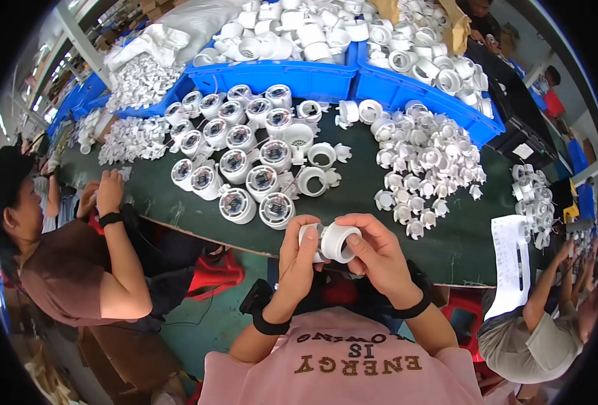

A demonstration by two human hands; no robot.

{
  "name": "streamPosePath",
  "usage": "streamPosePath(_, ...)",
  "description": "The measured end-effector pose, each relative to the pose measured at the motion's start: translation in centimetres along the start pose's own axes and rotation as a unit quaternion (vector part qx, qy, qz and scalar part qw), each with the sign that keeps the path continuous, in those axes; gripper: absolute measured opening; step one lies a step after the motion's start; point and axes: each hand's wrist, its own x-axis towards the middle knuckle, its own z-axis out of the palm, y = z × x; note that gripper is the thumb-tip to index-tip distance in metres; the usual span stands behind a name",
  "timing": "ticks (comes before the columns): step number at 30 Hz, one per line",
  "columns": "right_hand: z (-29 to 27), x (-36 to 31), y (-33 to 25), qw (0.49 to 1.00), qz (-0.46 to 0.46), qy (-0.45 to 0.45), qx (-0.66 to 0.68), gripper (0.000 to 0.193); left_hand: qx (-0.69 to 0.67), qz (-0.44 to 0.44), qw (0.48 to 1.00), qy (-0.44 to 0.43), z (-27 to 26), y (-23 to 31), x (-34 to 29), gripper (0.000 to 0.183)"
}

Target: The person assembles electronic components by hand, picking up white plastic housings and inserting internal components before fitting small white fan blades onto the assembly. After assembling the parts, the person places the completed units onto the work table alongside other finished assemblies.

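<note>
Just over the table's near edge, both hands hold white plastic parts close together. My right hand (378, 253) is closed round a white plastic ring (335, 237), its thumb against the open round mouth. My left hand (297, 260) grips a smaller white plastic piece (310, 234) that touches the ring's left side; the fingers hide much of it, so I cannot tell whether the two are joined. Beyond my hands stand rows of white round housings (235, 204) with electronics inside. Several empty white rings with clip-like arms (312, 181) lie at their right.
Small white cup-shaped parts (428, 158) are heaped on the dark green table (353, 192). Blue bins (275, 79) full of white parts line the back. A paper sheet (510, 263) hangs at the right edge. Co-workers sit left (76, 263) and right (535, 337).
</note>
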Motion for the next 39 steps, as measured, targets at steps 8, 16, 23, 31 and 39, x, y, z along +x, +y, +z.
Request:
streamPosePath(8,2.0,0.4,1.6,0.91,-0.183,-0.036,-0.37,0.058,0.156,0.094,0.983,0.032,-1.5,0.4,-0.8,0.03)
streamPosePath(16,1.3,0.4,1.9,0.949,-0.16,-0.066,-0.262,0.048,0.178,0.166,0.969,0.037,-0.9,0.8,-1.0,0.04)
streamPosePath(23,1.0,-0.7,2.3,0.92,-0.247,-0.047,-0.299,0.053,0.221,0.204,0.953,0.019,0.0,0.8,-2.1,0.039)
streamPosePath(31,1.1,-1.7,3.2,0.905,-0.341,-0.066,-0.244,0.066,0.219,0.221,0.95,-0.022,1.9,1.2,-3.5,0.045)
streamPosePath(39,1.0,-1.8,3.1,0.91,-0.345,-0.084,-0.216,0.066,0.251,0.22,0.94,-0.066,1.6,1.3,-3.1,0.039)
